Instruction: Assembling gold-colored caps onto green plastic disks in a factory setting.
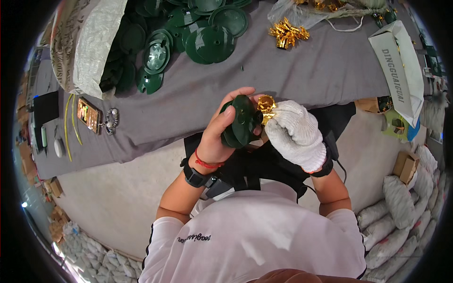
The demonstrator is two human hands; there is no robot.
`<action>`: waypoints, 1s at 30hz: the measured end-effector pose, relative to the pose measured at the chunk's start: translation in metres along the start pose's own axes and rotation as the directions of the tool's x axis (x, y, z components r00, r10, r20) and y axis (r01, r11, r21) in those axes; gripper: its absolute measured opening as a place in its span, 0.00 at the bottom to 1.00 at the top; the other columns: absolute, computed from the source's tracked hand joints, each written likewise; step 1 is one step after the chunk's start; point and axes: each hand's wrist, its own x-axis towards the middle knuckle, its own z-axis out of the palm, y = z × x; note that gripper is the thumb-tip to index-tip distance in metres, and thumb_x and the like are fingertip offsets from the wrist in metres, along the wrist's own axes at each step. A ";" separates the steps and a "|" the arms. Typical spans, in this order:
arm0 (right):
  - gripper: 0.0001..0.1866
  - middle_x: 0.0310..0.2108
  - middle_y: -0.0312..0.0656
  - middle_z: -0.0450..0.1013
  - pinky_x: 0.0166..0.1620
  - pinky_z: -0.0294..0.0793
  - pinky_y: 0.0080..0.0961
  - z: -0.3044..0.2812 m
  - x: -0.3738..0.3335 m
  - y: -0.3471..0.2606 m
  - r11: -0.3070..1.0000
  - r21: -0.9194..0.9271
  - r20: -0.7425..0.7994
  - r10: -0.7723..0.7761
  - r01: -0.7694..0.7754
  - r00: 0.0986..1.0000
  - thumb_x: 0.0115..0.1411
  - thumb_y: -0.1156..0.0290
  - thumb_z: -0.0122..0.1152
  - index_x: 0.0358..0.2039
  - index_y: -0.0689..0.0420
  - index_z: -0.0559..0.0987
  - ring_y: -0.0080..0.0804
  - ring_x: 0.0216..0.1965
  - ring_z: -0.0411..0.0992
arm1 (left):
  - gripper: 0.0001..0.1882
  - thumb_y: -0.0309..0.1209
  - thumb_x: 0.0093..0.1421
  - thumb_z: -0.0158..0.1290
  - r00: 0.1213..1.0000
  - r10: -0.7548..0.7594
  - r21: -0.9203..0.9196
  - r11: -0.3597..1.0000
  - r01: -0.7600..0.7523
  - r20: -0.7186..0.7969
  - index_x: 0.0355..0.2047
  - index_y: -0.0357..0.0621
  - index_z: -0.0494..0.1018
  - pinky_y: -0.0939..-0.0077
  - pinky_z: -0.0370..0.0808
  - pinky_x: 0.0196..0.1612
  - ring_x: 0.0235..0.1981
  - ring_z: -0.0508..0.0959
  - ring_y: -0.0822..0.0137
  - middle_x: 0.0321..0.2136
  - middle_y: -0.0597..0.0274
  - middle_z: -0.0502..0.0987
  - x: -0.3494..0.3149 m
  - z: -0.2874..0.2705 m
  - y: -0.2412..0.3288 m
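Observation:
My bare left hand [216,131] is wrapped round a small stack of dark green plastic discs [244,121], held up in front of me just off the table edge. On my right hand [297,134] is a white knitted glove. Its fingers are closed on a shiny gold plastic piece [266,104], which sits right beside the discs' edge. A small dark part shows between the gold piece and the discs; whether they are joined I cannot tell. The gloved fingertips are partly hidden.
Green discs [210,45] spill from a white woven sack [89,47] on the grey-covered table [306,75]. A cluster of gold pieces [289,33] lies farther back. A phone [89,115] and beaded bracelet [111,121] rest at left, a white box [397,66] at right.

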 end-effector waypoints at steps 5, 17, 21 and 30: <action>0.05 0.31 0.46 0.73 0.36 0.74 0.33 -0.002 0.026 0.003 0.989 -0.115 0.006 0.091 -0.089 0.996 0.54 0.75 0.64 0.31 0.59 0.78 0.46 0.33 0.74 | 0.31 0.48 0.66 0.42 0.981 0.031 0.140 0.990 -0.004 -0.190 0.62 0.41 0.57 0.65 0.73 0.46 0.51 0.71 0.61 0.52 0.56 0.70 0.017 0.007 0.012; 0.06 0.26 0.45 0.74 0.31 0.72 0.32 -0.007 0.048 0.031 0.973 -0.019 0.156 0.228 -0.228 0.961 0.55 0.73 0.64 0.34 0.58 0.79 0.40 0.27 0.74 | 0.30 0.48 0.66 0.42 0.984 0.006 0.232 0.972 0.036 -0.179 0.63 0.42 0.58 0.63 0.74 0.49 0.55 0.70 0.62 0.59 0.50 0.65 0.037 -0.003 0.020; 0.08 0.25 0.43 0.73 0.30 0.72 0.33 -0.004 0.024 0.017 0.995 -0.093 0.173 0.052 -0.036 0.984 0.49 0.75 0.67 0.30 0.55 0.76 0.43 0.27 0.73 | 0.32 0.49 0.65 0.44 0.993 -0.014 0.188 0.981 0.037 -0.121 0.62 0.42 0.57 0.65 0.73 0.48 0.52 0.71 0.62 0.58 0.50 0.65 0.020 0.002 0.015; 0.04 0.22 0.37 0.71 0.19 0.65 0.22 -0.003 -0.025 -0.017 0.507 0.467 0.425 0.590 -0.725 0.687 0.58 0.77 0.56 0.26 0.60 0.74 0.21 0.15 0.68 | 0.30 0.48 0.64 0.48 0.983 -0.182 0.075 0.981 0.182 0.001 0.59 0.44 0.60 0.71 0.72 0.46 0.54 0.68 0.64 0.54 0.53 0.67 -0.021 0.004 -0.001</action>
